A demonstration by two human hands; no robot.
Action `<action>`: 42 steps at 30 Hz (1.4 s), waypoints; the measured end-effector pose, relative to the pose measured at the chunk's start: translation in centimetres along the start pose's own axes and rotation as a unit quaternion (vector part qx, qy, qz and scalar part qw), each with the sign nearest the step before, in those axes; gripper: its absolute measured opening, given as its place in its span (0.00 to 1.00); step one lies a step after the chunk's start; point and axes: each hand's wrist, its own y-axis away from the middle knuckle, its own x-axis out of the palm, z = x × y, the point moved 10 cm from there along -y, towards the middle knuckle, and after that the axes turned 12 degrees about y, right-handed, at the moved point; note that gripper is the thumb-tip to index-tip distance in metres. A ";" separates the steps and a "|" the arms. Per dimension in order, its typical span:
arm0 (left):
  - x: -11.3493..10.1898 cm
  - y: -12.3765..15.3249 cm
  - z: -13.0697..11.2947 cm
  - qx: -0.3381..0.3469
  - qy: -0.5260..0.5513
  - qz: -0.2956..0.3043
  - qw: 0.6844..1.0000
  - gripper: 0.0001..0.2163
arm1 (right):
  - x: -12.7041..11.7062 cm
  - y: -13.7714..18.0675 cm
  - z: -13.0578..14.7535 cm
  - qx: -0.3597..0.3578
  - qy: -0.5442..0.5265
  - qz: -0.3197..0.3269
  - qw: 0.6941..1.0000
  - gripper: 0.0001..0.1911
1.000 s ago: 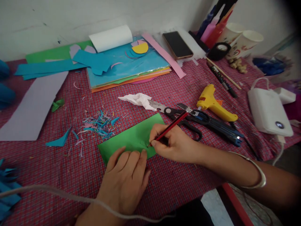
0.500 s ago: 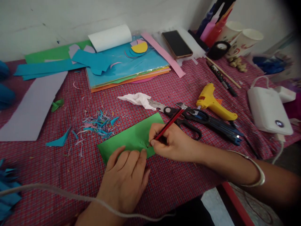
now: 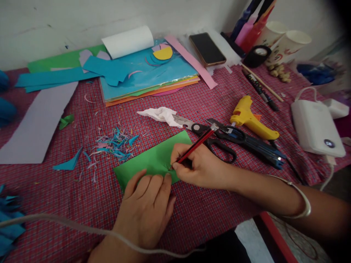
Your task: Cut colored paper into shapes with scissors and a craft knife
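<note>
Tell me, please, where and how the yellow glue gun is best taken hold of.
The glue gun is probably best gripped by its handle, coming from the right: it lies on its side, the handle reaching right and the nozzle at the left, near the scissors.

one camera, worn on the person's head, looks forward and steeply down across the tabletop (image 3: pixel 68 193). it sits near enough that the left hand (image 3: pixel 145 204) and right hand (image 3: pixel 203 166) loom large in the lower middle. the wall (image 3: pixel 68 18) crosses the top of the view, a strip of floor (image 3: pixel 304 237) shows at lower right, and darkness rounds off the upper right corner.
</note>
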 end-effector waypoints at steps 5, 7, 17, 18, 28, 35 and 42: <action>0.0 0.1 -0.1 0.007 -0.002 -0.001 1.000 0.13 | -0.4 0.1 -0.3 0.011 -0.046 -0.013 0.999 0.03; 0.0 0.1 0.0 0.009 -0.003 -0.004 1.000 0.13 | -0.2 0.0 -0.4 0.011 -0.046 -0.008 0.999 0.02; 0.2 0.1 0.0 0.006 -0.011 0.006 1.000 0.13 | 0.4 -0.2 0.0 -0.001 -0.004 0.003 1.000 0.02; 0.3 0.1 0.0 0.006 -0.012 0.007 1.000 0.13 | 0.3 -0.2 -0.1 0.002 -0.004 0.003 1.000 0.03; -0.2 -0.2 -0.2 -0.003 0.010 -0.015 1.000 0.11 | 0.2 -0.4 -0.2 0.000 -0.024 -0.002 1.000 0.03; -0.4 -0.3 -0.1 -0.009 0.011 -0.023 1.000 0.12 | 0.3 -0.4 -0.3 0.004 -0.008 -0.008 1.000 0.02; 0.1 0.0 -0.1 0.004 -0.002 0.000 1.000 0.12 | 0.0 -0.5 -0.2 0.004 -0.022 -0.014 1.000 0.02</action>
